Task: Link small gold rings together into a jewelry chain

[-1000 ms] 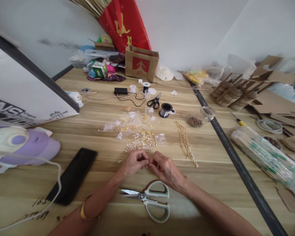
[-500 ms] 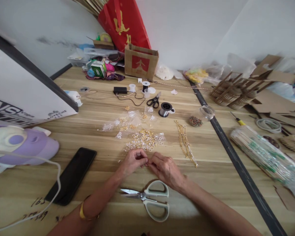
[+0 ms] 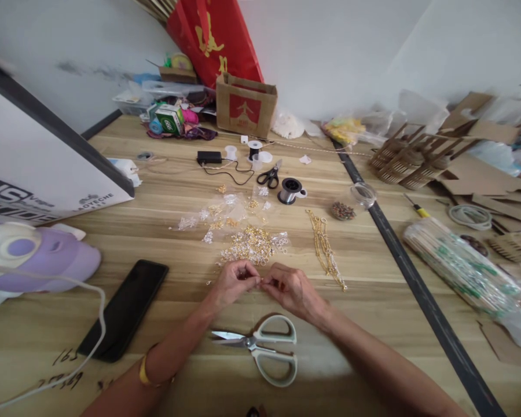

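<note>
My left hand (image 3: 238,280) and my right hand (image 3: 290,288) meet fingertip to fingertip over the wooden table. Each is closed in a pinch, and what lies between the fingers is too small to name. Just beyond them is a loose pile of gold and clear beads (image 3: 249,245), with small rings in a clear bag (image 3: 281,241) at its right side. Open-bladed scissors with pale handles (image 3: 260,346) lie on the table between my forearms. To the right of my hands several gold bead chains (image 3: 323,246) are stretched out.
A black phone (image 3: 124,310) and a purple-and-white device (image 3: 43,258) with a white cable are at left. Farther back lie a wire spool (image 3: 290,190), black scissors (image 3: 270,175) and a tub of brown beads (image 3: 343,211). Wrapped sticks (image 3: 462,269) lie at right.
The whole view has shifted slightly. My right fingers have bent a little more at the knuckles, and both hands stay together in the same place.
</note>
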Demonstrator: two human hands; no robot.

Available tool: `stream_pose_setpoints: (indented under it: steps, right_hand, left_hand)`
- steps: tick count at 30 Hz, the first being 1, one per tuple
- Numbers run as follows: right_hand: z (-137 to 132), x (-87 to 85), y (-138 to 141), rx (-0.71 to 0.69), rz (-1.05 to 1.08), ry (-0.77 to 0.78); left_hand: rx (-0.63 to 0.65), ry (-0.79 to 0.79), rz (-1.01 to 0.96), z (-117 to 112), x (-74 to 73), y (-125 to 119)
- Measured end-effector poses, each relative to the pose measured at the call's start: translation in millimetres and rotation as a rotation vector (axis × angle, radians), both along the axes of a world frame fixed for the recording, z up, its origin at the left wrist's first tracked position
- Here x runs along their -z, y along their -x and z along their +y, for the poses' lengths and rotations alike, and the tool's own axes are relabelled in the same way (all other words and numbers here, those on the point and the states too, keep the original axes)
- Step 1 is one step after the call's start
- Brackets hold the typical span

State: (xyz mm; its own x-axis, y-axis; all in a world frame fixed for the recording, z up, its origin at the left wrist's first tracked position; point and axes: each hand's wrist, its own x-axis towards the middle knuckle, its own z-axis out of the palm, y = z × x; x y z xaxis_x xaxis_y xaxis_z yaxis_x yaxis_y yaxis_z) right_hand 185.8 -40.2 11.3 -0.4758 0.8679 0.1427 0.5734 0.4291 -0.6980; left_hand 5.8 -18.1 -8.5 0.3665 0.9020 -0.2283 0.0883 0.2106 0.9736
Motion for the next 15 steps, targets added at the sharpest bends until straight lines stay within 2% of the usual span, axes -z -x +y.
stream_pose_setpoints:
  steps: [15]
  right_hand:
    - [0.2, 2.0, -0.9, 0.033, 0.059, 0.130]
  left_hand:
    - [-0.003, 0.018, -0.028, -0.8, 2.2, -0.5]
